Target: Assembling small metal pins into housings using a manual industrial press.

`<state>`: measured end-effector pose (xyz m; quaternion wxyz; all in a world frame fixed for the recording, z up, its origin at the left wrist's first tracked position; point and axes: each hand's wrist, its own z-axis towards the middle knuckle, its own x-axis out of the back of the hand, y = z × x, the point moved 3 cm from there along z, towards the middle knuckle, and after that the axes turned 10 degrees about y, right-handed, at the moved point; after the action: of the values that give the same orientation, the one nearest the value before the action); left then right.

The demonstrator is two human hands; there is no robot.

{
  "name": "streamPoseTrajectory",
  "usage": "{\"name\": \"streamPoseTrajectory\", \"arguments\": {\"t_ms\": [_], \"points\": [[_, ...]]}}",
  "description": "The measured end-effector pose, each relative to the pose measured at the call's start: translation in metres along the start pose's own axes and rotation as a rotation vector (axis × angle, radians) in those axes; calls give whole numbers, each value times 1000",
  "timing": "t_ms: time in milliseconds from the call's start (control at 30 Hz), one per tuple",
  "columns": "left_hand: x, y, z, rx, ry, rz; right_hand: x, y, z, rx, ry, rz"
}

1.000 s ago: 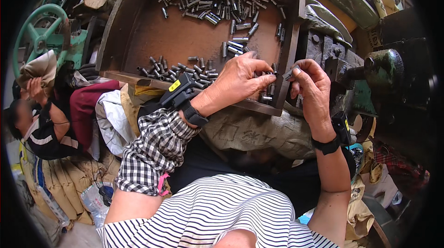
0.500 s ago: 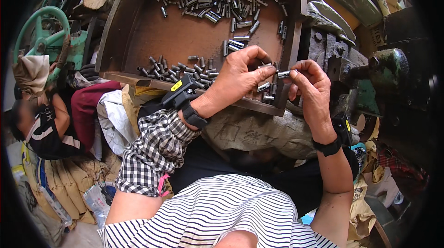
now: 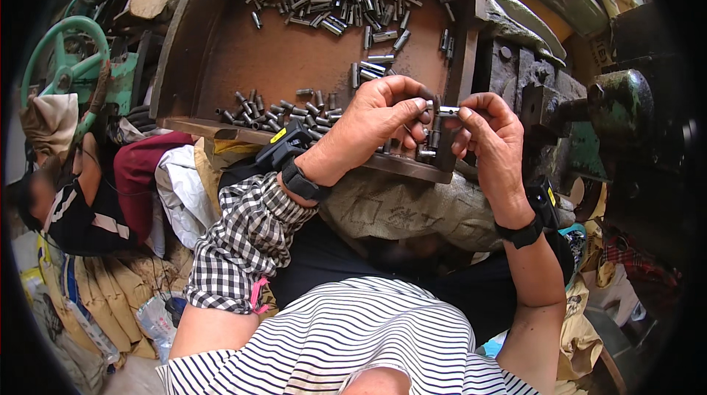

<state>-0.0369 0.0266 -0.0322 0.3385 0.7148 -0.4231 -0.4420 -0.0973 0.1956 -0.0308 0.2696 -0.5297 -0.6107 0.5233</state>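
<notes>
Over the near right corner of a wooden tray (image 3: pixel 243 49), my left hand (image 3: pixel 387 115) pinches a small metal piece (image 3: pixel 430 105) between thumb and forefinger. Just to its right, my right hand (image 3: pixel 492 130) holds a short shiny metal tube (image 3: pixel 448 110) by its right end, pointing at the left hand. Tube and piece lie nearly in line; whether their ends touch I cannot make out. Curled fingers of the left hand cover some of the loose parts below. Darker short cylinders (image 3: pixel 302 111) lie along the tray's near side, and a pile of metal tubes (image 3: pixel 339 1) at its far side.
To the right of the tray stands dark machinery with a round spindle-like part (image 3: pixel 618 104). A green handwheel (image 3: pixel 66 56) is at the far left, near another person (image 3: pixel 88 207). A grey sack (image 3: pixel 412 211) hangs below the tray's near edge.
My right hand has raised the tube slightly, bringing it level with the piece in my left hand. The left hand's lower fingers have come forward over the loose parts.
</notes>
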Motion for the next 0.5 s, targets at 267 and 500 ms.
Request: {"name": "streamPoseTrajectory", "arguments": {"t_ms": [267,500], "points": [[-4,1,-4,35,-25,-15,-1,3,-1,-41,-5,65],[-3,0,-2,33,-10,-24,0,6,0,-84,-26,100]]}}
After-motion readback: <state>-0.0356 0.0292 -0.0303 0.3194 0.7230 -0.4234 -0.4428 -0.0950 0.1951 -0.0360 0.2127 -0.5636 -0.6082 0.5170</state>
